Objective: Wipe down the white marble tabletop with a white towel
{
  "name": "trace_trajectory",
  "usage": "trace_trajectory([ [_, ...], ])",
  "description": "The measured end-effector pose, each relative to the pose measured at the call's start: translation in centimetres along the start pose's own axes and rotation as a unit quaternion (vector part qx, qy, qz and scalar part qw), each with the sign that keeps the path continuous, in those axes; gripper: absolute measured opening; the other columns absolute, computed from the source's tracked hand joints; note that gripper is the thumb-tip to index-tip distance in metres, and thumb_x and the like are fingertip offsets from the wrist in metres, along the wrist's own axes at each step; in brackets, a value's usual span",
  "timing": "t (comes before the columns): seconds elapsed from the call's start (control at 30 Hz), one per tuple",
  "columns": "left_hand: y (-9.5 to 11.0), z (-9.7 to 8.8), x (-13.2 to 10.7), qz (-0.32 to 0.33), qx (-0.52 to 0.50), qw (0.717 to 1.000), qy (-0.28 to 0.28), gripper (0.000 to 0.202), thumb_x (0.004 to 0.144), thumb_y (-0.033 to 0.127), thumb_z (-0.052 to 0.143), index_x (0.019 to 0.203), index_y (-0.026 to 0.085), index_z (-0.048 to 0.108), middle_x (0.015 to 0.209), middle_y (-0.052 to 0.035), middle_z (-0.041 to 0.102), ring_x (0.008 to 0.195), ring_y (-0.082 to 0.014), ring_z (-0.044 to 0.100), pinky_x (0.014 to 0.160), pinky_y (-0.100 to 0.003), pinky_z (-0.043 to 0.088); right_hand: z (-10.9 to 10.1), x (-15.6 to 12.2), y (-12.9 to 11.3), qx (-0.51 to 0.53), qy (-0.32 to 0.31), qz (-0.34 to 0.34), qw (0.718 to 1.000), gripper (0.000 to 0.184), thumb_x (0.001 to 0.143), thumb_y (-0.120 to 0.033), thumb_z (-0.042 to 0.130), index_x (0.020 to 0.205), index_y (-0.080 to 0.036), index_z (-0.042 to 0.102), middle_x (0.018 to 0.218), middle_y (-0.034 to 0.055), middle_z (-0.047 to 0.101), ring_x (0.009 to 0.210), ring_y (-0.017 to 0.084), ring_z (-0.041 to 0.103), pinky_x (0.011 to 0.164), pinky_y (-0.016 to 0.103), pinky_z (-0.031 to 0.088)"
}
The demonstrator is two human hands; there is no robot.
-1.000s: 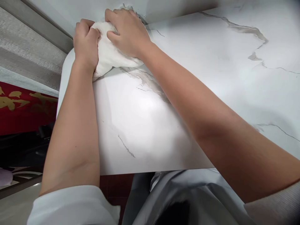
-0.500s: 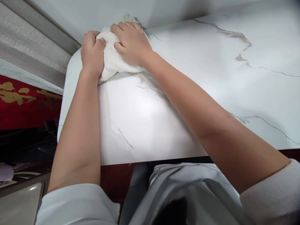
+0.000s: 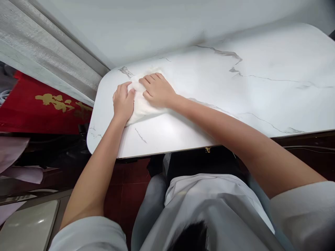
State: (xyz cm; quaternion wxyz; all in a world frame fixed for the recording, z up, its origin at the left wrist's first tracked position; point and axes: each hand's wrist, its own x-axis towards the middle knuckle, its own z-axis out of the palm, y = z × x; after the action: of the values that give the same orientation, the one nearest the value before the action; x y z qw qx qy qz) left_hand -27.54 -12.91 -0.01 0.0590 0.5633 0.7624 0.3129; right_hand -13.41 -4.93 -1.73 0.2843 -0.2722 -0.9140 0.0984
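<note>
The white cloth (image 3: 142, 108) lies under both hands: the left hand (image 3: 124, 101) is clamped on its left edge, and the right hand (image 3: 158, 90) rests palm down over its right part, thumb apart from the fingers. The white, grey-veined tabletop (image 3: 264, 66) adjoins a pale wall (image 3: 157, 28), above a dark red floor (image 3: 131, 184). The cloth looks soft, folded thick, with an uneven edge.

A pale wall (image 3: 157, 24) is rising at twelve o'clock behind the white, grey-veined bench (image 3: 209, 76), which is stretching toward two. Grey textured panels (image 3: 52, 52) are slanting at ten; a red sheet (image 3: 28, 111) with gold markings is showing at nine. A pale slab (image 3: 28, 226) is catching light at eight, dark-red floor tiles (image 3: 132, 181) lying at seven.
</note>
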Motion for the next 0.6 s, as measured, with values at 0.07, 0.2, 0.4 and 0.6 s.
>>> trace_trajectory([
  [0.07,0.5,-0.4,-2.4,0.010,0.007,1.000,0.001,0.036,0.096,0.012,0.047,0.129,0.016,0.059,0.131,-0.0095,0.059,0.129,-0.0252,0.050,0.115,-0.043,0.031,-0.9,-2.3,-1.3,-0.021,-0.006,-0.016,1.000,0.053,0.090,-0.030,0.027,0.124,-0.004,0.060,0.118,0.0147,0.061,0.111,0.026,0.053,0.104,0.049,0.035],
  [0.2,1.5,-1.1,-6.8,0.054,0.018,0.998,-0.010,0.037,0.094,0.016,0.043,0.127,0.020,0.058,0.130,-0.0085,0.060,0.128,-0.0264,0.052,0.113,-0.042,0.034,-3.0,-6.8,-3.9,-0.051,-0.040,-0.015,0.998,0.044,0.094,-0.023,0.034,0.126,-0.004,0.057,0.119,0.0166,0.057,0.111,0.031,0.050,0.106,0.051,0.032],
  [0.4,4.1,-1.3,-12.0,0.079,0.046,0.996,-0.021,0.042,0.095,0.024,0.039,0.134,0.023,0.053,0.133,-0.0099,0.059,0.128,-0.0278,0.050,0.113,-0.045,0.033,-5.7,-11.6,-5.5,-0.046,-0.050,-0.047,0.997,0.042,0.092,-0.021,0.037,0.125,-0.003,0.057,0.118,0.0193,0.056,0.110,0.034,0.049,0.104,0.052,0.032],
  [0.6,6.4,-1.0,-14.0,0.108,0.071,0.990,-0.063,0.046,0.097,0.025,0.035,0.140,0.031,0.050,0.136,-0.0095,0.055,0.132,-0.0298,0.046,0.116,-0.052,0.029,-7.2,-14.0,-5.2,-0.053,-0.046,-0.060,0.996,0.042,0.096,-0.022,0.039,0.128,-0.003,0.056,0.123,0.0207,0.057,0.116,0.033,0.049,0.106,0.052,0.033],
])
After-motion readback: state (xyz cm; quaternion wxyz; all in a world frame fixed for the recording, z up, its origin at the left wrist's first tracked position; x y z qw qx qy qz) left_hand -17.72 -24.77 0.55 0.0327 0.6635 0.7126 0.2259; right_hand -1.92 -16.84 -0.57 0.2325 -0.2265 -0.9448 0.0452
